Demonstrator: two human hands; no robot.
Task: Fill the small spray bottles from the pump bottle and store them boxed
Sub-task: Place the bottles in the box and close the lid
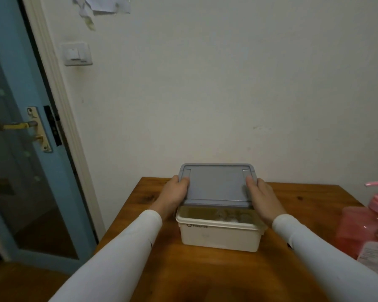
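On the table sits the white box, near the wall edge. A pink pump bottle stands well to the right of the box. The grey lid hangs tilted over the box's far side (near side uncovered), left hand and right hand gripping its short ends, thumbs on top. Small bottles lie blurred inside the box.

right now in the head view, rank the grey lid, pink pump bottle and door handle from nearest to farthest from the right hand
1. grey lid: held by the right hand at its right edge.
2. pink pump bottle: far right on the table.
3. door handle: far left, on the blue door.
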